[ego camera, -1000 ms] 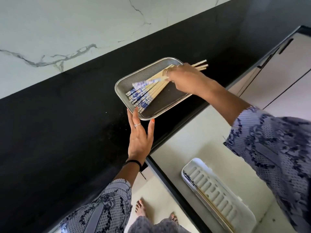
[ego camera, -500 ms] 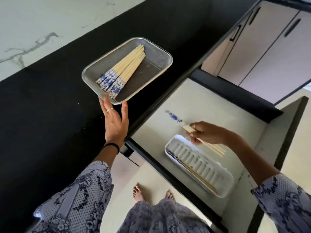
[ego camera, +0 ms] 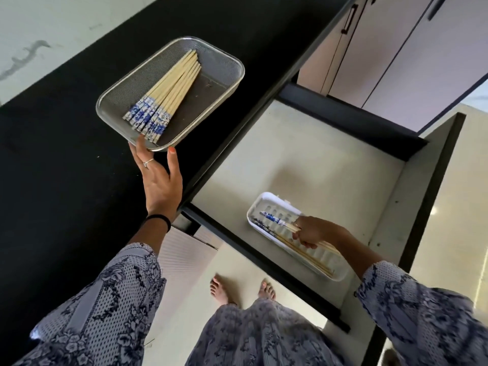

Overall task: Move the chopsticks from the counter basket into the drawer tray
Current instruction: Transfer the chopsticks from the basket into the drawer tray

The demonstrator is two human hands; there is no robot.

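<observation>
Chopsticks: two groups were in view. A fanned bundle (ego camera: 165, 100) lay in the basket, blue-patterned ends toward the person, too tightly packed to count exactly. A second small bunch (ego camera: 280, 225) was in the right hand, held low over the tray, with its patterned ends pointing away from the wrist.
Chopsticks in tray: a few more (ego camera: 306, 253) lay lengthwise along the near side of the tray; their number could not be told.
Basket: one mesh basket (ego camera: 227, 64) with a metal rim sat on the worktop, near its front edge.
Tray: one white ribbed tray (ego camera: 340, 276) sat on the floor of the drawer, toward its front.
Left hand: the left hand (ego camera: 158, 178) had straight fingers touching the near rim of the basket; its grip held nothing.
Right hand: the right hand (ego camera: 314, 232) had fingers curled round the small bunch, a closed grip on those chopsticks.
Worktop: one black worktop (ego camera: 66, 167), with a pale veined wall (ego camera: 52, 27) behind it.
Drawer: one drawer (ego camera: 303, 159) stood pulled out, pale inside with dark sides.
Room: pale cupboard doors (ego camera: 396, 48) with dark handles stood beyond the drawer, and two bare feet (ego camera: 220, 290) were on a light floor.
</observation>
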